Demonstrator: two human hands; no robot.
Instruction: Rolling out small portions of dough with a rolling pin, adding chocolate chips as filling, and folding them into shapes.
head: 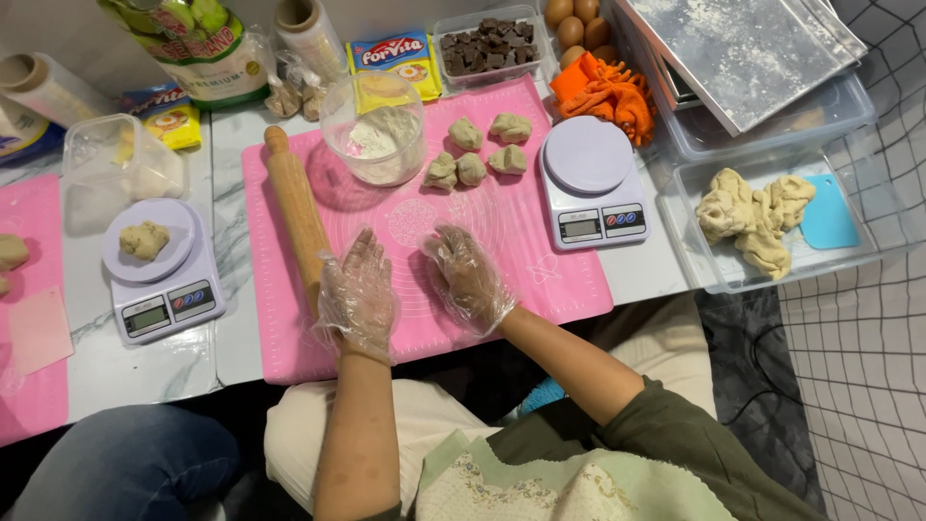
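My left hand [358, 294] and my right hand [467, 275] both wear clear plastic gloves and lie flat, fingers spread, on a pink silicone mat [502, 222]. Neither holds anything. A wooden rolling pin [295, 207] lies just left of my left hand, almost touching it. Several small dough pieces [477, 150] sit at the mat's far side, beyond my right hand. A clear cup with flour [374, 130] stands next to them.
A white kitchen scale [592, 183] stands right of the mat. Another scale [159, 265] on the left carries a dough lump. A clear tub [694, 246] at right holds a big dough mass and a blue scraper [828, 214]. Chocolate pieces, eggs, packets and an orange cloth line the back.
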